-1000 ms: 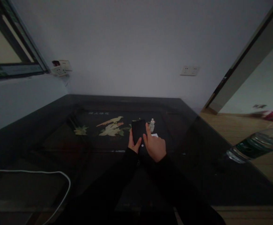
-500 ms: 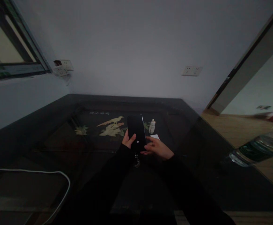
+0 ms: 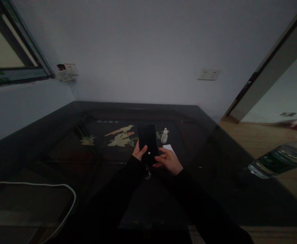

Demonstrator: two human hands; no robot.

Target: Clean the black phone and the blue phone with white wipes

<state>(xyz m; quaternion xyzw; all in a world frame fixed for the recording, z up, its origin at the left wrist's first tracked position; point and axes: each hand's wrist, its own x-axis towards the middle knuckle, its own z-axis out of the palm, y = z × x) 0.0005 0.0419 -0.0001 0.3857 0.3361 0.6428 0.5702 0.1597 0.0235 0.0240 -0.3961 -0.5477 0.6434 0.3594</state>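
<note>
A black smartphone (image 3: 147,137) with a dark screen and a small white dot low on it is held over the table. My left hand (image 3: 139,151) grips its left edge, thumb lying across the front. At the lower right corner, my right hand (image 3: 169,160) has its thumb and fingers closed on the phone's edge. A shiny charm (image 3: 147,173) dangles from the bottom of the phone. Just beyond my right hand are a white piece of paper (image 3: 169,147), partly hidden by the hand, and a small dropper bottle (image 3: 164,136) standing upright.
The dark glossy table (image 3: 209,189) carries a bird-and-flower picture (image 3: 120,137). A clear water bottle with a green label (image 3: 278,161) is at the right edge. A white cable (image 3: 36,184) curves along the left. Wall sockets (image 3: 208,74) sit above the table.
My right hand has shifted slightly left along the phone's lower corner, and more of the white paper shows. The left hand keeps its hold. The view has moved slightly.
</note>
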